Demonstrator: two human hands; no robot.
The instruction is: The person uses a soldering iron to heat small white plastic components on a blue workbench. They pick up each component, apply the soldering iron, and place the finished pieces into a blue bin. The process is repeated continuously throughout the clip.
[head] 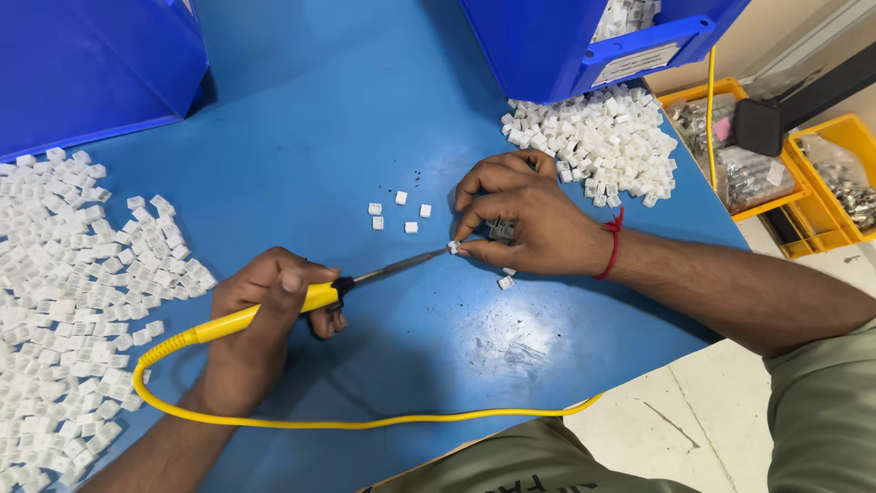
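My left hand (265, 315) is closed around the yellow soldering iron (274, 310), and its tip touches the small white block (453, 246) that my right hand (516, 215) pinches against the blue worktop (383, 110). A big heap of white blocks (73, 301) lies on the left and another pile (602, 137) on the right; which one is finished I cannot tell. Something dark under my right palm is hidden.

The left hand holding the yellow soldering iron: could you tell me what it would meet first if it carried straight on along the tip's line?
The left hand points the soldering iron up-right. It would first meet the small white block pinched by the right hand; the tip looks about touching it.
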